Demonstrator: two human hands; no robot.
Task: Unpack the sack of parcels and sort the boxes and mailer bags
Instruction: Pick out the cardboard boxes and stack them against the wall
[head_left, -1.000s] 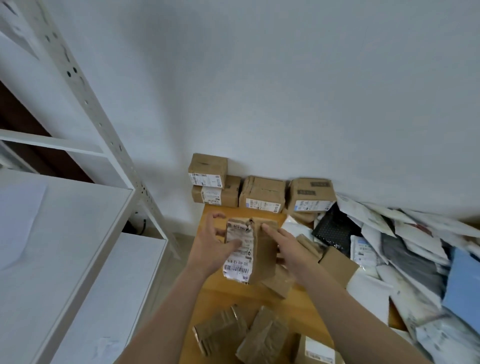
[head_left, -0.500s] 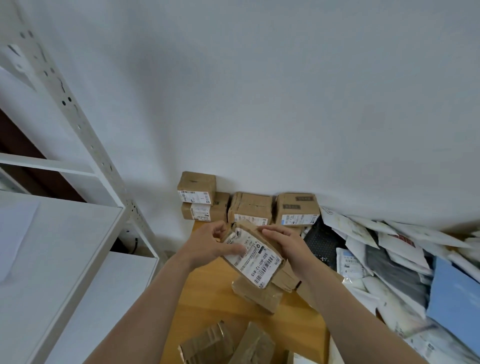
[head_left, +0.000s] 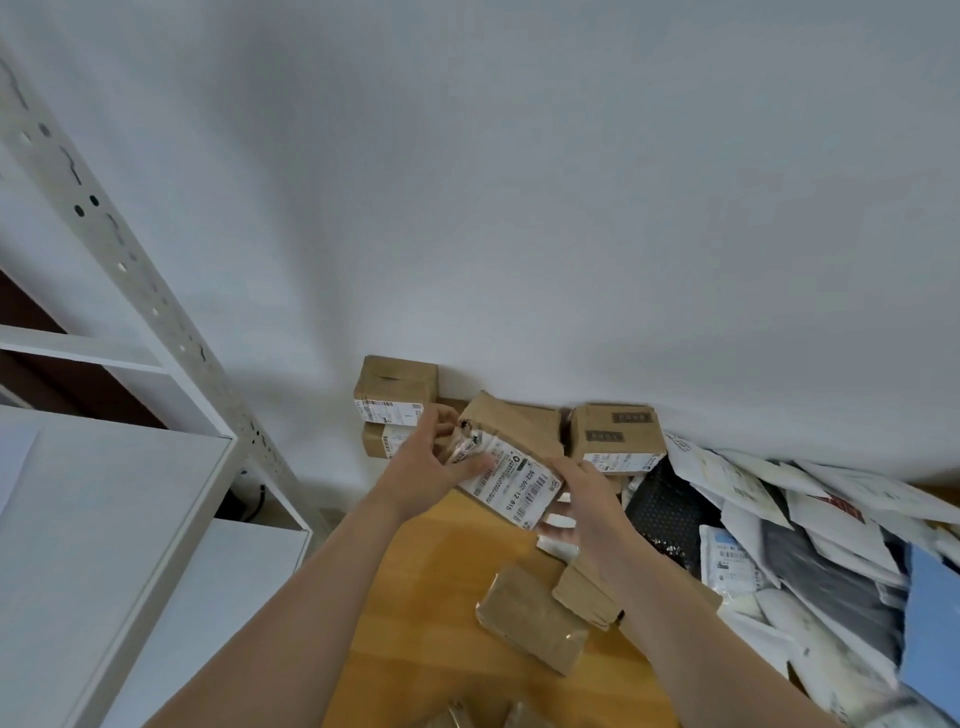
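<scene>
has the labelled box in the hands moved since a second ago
Yes: the labelled box went away from the person, toward the wall, and now overlaps the row of boxes there.

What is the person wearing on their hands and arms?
Nothing that shows. The left hand and right hand are bare, without gloves or visible rings. The left forearm and right forearm are bare to the picture's lower edge; no sleeve, watch or wristband is in view.

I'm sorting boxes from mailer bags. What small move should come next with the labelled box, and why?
Probably set the labelled box down at the wall beside the stacked boxes and the single box: the left hand and right hand hold it tilted just before them, and the mailer bags lie apart to the right.
</scene>
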